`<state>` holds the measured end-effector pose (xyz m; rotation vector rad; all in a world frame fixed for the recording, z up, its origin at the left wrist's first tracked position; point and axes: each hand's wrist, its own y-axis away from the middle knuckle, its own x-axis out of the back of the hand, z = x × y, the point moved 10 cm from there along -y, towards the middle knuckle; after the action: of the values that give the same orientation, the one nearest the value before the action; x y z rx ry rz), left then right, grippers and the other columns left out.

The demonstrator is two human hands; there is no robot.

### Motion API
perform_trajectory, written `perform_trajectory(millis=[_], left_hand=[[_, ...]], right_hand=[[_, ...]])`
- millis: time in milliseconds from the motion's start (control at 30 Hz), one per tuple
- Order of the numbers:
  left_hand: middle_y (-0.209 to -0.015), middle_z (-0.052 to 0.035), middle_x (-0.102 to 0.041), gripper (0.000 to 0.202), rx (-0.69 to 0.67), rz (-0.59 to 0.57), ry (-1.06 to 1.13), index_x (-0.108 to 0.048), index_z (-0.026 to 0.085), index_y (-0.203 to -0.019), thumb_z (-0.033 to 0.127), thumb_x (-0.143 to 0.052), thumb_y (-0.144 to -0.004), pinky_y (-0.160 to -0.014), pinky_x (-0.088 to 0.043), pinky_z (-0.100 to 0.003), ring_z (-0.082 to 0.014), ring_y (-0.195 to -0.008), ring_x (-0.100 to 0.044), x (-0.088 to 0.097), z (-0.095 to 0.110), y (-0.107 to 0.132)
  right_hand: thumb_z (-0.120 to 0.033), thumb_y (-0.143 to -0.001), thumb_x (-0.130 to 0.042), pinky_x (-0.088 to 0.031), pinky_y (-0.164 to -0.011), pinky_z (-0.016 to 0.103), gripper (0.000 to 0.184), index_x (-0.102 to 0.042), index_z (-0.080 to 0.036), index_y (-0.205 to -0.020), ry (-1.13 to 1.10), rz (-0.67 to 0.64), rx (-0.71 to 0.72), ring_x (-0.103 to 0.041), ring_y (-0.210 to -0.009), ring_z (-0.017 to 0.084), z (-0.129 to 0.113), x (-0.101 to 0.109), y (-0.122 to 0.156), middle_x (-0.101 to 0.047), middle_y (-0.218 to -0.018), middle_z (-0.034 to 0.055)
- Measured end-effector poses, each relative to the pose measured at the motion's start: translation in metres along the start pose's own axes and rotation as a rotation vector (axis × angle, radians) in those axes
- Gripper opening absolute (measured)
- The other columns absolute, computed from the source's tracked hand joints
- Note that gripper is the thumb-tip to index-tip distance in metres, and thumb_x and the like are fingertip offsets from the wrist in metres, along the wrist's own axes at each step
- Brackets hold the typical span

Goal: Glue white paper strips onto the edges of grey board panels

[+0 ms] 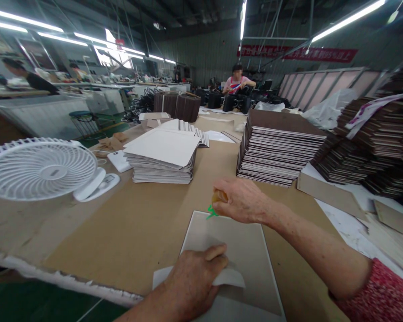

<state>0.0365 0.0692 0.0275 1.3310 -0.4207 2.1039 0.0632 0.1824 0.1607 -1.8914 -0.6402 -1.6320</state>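
Observation:
A pale grey rectangular board [243, 243] with white edges lies on the brown paper in front of me. My left hand [196, 275] rests over its near part, fingers curled together, with a white paper strip [233, 278] sticking out on both sides of the hand. At the board's far edge my right hand [238, 199] is closed around a small amber-yellow object [219, 197]; its kind is mostly hidden by the fingers. A green scribbled mark [212, 212] shows just beside that hand, at the board's far edge.
Beyond the hands stand a stack of white boards [163, 150] and a stack of dark brown-and-white boards [278, 147]. On the left are a white fan [43, 170] and a phone [120, 161]. More dark stacks [383, 138] fill the right side. A person [237, 82] works at the far end.

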Motion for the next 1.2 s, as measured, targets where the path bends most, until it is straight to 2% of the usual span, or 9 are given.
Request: perform_trajectory(millis=[133, 367, 667, 800, 1200], left_hand=[[-0.143, 0.0014, -0.043, 0.051, -0.002, -0.001, -0.005, -0.05, 0.027, -0.116, 0.011, -0.054, -0.068, -0.093, -0.051, -0.041, -0.0228, -0.112, -0.058, -0.001, 0.0, 0.0], [-0.143, 0.0026, -0.044, 0.05, -0.004, 0.019, -0.002, -0.05, 0.028, -0.117, 0.011, -0.05, -0.071, -0.093, -0.051, -0.039, -0.0204, -0.113, -0.057, -0.002, -0.001, 0.001], [-0.143, 0.0049, -0.044, 0.053, 0.014, 0.01, 0.023, -0.05, 0.029, -0.115, 0.011, -0.052, -0.066, -0.094, -0.051, -0.04, -0.0213, -0.114, -0.057, 0.002, 0.0, 0.001], [-0.142, 0.0041, -0.044, 0.049, 0.01, 0.015, 0.038, -0.051, 0.028, -0.114, 0.011, -0.053, -0.068, -0.095, -0.05, -0.039, -0.0212, -0.114, -0.057, 0.003, 0.0, 0.0], [-0.143, 0.0015, -0.043, 0.048, 0.008, -0.009, 0.011, -0.05, 0.026, -0.114, 0.011, -0.054, -0.068, -0.094, -0.051, -0.041, -0.0225, -0.113, -0.057, 0.002, 0.001, 0.001]], right_hand=[[-0.033, -0.077, -0.062, -0.021, -0.054, 0.027, 0.016, -0.054, -0.02, -0.081, -0.003, -0.012, -0.051, -0.049, -0.064, 0.014, 0.016, 0.002, 0.011, -0.06, -0.076, 0.0001], [-0.036, -0.078, -0.062, -0.022, -0.054, 0.026, 0.018, -0.052, -0.021, -0.078, -0.023, -0.004, -0.116, -0.047, -0.064, 0.014, 0.038, 0.002, 0.028, -0.058, -0.074, -0.0006], [-0.037, -0.08, -0.062, -0.025, -0.056, 0.026, 0.019, -0.055, -0.02, -0.086, -0.058, 0.034, -0.038, -0.052, -0.069, 0.014, 0.006, -0.004, 0.001, -0.063, -0.084, 0.0], [-0.035, -0.081, -0.062, -0.024, -0.057, 0.027, 0.017, -0.055, -0.02, -0.086, -0.054, 0.034, -0.003, -0.053, -0.071, 0.014, -0.007, -0.005, -0.01, -0.064, -0.087, 0.0002], [-0.033, -0.078, -0.061, -0.019, -0.053, 0.028, 0.014, -0.056, -0.021, -0.085, -0.022, 0.028, 0.011, -0.053, -0.068, 0.015, -0.01, 0.0, -0.012, -0.064, -0.082, 0.0]])
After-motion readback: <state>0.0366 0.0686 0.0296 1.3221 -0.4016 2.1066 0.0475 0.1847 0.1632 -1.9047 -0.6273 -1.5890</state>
